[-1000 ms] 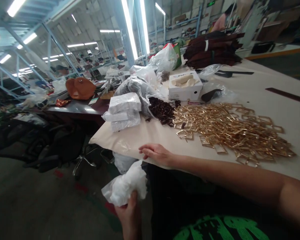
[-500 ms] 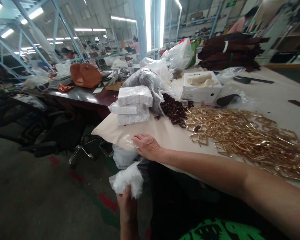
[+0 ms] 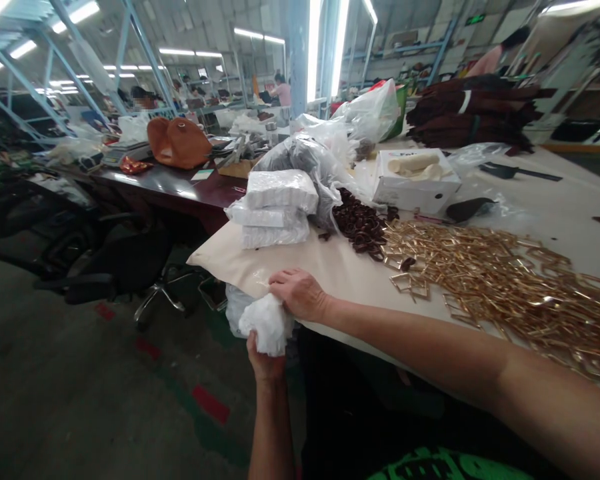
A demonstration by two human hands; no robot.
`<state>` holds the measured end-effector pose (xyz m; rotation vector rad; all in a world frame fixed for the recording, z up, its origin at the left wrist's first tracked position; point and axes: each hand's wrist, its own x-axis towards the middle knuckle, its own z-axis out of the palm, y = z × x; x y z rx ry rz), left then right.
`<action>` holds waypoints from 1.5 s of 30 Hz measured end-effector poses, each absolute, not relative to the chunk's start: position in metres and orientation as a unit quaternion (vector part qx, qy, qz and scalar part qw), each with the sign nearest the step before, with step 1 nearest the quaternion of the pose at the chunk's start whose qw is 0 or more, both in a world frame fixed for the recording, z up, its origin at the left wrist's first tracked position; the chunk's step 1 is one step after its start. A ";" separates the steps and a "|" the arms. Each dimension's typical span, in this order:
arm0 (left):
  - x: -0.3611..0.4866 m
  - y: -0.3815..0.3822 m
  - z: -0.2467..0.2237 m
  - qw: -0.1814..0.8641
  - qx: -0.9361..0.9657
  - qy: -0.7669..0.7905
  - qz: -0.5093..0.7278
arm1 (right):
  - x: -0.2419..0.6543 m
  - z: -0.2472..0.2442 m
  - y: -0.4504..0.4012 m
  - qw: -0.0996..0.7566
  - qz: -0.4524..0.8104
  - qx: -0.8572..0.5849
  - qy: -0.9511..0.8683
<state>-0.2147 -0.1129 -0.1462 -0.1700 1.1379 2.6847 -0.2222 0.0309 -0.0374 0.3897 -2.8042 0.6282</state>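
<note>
My left hand [image 3: 266,357], low at the table's edge, is closed round a crumpled white bundle [image 3: 266,323] in thin plastic. My right hand [image 3: 300,293] lies at the edge of the cream-covered table [image 3: 325,270], its fingers bent over a small piece of clear plastic [image 3: 261,279]. The white bundle reaches up to the right fingers. Beyond the hands sit stacked white packs [image 3: 280,193] in clear wrap.
Gold metal frames [image 3: 500,280] are heaped on the right, beside dark brown loops [image 3: 359,223]. A white box [image 3: 415,183] and dark stacked material [image 3: 473,117] stand behind. A black chair [image 3: 115,267] is at the left.
My left hand has risen with the white bundle to the table's edge, close to my right hand. The right hand stays at the edge by the clear plastic. The view has shifted slightly.
</note>
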 end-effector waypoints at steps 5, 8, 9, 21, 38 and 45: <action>-0.207 -0.103 -0.142 0.102 -0.051 0.399 0.910 | -0.232 -0.036 0.032 0.112 0.305 0.051 -0.944; -0.209 -0.102 -0.135 0.074 -0.033 0.414 0.907 | -0.239 -0.032 0.033 0.089 0.363 0.001 -0.927; -0.211 -0.102 -0.133 0.066 -0.031 0.417 0.906 | -0.241 -0.030 0.034 0.079 0.381 -0.014 -0.921; -0.221 -0.102 -0.123 0.044 -0.040 0.450 0.891 | -0.268 -0.024 0.044 0.029 0.559 -0.150 -0.815; -0.211 -0.118 -0.155 0.062 -0.061 0.486 0.869 | -0.320 0.050 0.087 0.226 0.729 -0.199 -0.615; -0.179 -0.142 -0.129 0.014 -0.103 0.498 0.861 | -0.229 0.042 0.057 0.155 0.787 -0.055 -0.595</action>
